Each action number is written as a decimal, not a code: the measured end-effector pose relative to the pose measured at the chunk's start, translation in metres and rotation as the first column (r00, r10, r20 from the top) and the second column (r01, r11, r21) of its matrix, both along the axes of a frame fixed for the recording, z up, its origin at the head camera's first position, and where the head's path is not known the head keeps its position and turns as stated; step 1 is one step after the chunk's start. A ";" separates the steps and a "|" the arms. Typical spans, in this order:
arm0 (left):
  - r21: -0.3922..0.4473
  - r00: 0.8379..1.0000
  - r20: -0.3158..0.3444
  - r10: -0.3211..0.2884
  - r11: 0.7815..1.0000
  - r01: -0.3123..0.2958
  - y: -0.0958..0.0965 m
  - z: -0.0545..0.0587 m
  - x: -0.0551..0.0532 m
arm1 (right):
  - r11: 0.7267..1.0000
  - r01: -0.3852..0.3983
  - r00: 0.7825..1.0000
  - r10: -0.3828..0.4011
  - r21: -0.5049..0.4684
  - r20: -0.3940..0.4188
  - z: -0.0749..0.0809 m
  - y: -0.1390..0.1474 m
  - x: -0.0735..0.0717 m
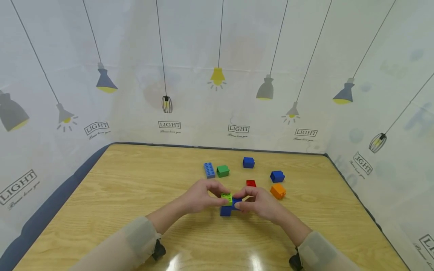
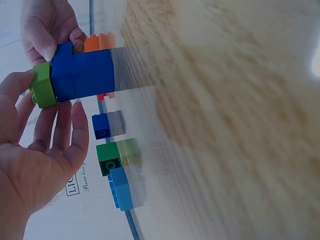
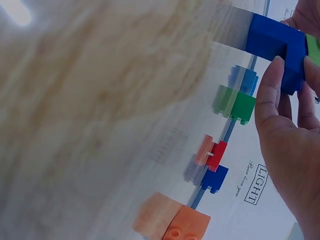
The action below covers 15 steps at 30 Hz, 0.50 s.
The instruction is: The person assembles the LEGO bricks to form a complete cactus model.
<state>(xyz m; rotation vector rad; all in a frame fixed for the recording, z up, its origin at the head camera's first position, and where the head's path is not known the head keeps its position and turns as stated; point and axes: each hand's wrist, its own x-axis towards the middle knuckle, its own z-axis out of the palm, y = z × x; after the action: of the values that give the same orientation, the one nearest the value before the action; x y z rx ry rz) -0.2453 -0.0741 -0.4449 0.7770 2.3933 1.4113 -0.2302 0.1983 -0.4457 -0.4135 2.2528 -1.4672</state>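
A lime-green brick sits on top of a small stack of blue bricks, and my left hand pinches it between thumb and fingers. Below it, an upper blue brick juts out to the right over a lower blue brick. That jutting end is pinched by the thumb and fingers of my right hand. In the left wrist view the lower blue brick stands on the table, its reflection right against its base. Fingers partly hide the upper blue brick in the head view.
Behind the hands on the wooden table lie a light blue brick, a green brick and a dark blue brick. Further right are another blue brick, an orange brick and a red brick. A lamp-printed curtain borders the table.
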 end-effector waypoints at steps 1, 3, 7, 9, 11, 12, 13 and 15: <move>0.003 1.000 -0.002 -0.002 1.000 0.002 0.000 0.000 0.000 | 1.000 0.000 1.000 0.000 0.002 -0.001 0.000 0.000 0.000; 0.009 1.000 -0.002 -0.008 1.000 0.008 0.000 0.000 0.000 | 1.000 0.001 1.000 -0.001 0.004 -0.003 0.001 0.000 0.000; 0.007 1.000 -0.003 -0.023 1.000 0.023 0.000 0.000 0.000 | 1.000 0.003 1.000 -0.003 0.009 -0.004 0.001 0.000 0.001; 0.000 0.999 -0.014 -0.038 0.999 0.038 0.000 0.001 0.000 | 1.000 0.002 1.000 -0.002 0.011 -0.003 0.000 0.000 0.001; -0.010 0.998 -0.022 -0.051 0.999 0.051 0.000 0.002 0.000 | 1.000 0.004 1.000 -0.004 0.012 0.000 0.000 0.000 0.001; -0.016 0.998 -0.024 -0.055 0.998 0.055 0.001 0.002 -0.001 | 1.000 0.004 1.000 -0.004 0.013 0.000 0.000 -0.001 0.001; -0.018 0.998 -0.026 -0.059 0.998 0.059 0.001 0.003 -0.001 | 1.000 0.005 1.000 -0.005 0.013 0.002 0.000 -0.001 0.001; -0.015 0.998 -0.019 -0.059 0.998 0.059 0.002 0.003 -0.001 | 1.000 0.004 1.000 -0.004 0.012 0.004 0.000 -0.001 0.001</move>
<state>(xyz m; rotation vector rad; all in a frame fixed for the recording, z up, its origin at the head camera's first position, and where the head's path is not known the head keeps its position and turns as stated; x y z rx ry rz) -0.2460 -0.0724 -0.4416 0.8548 2.3716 1.3688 -0.2291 0.1974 -0.4453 -0.4019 2.2597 -1.4540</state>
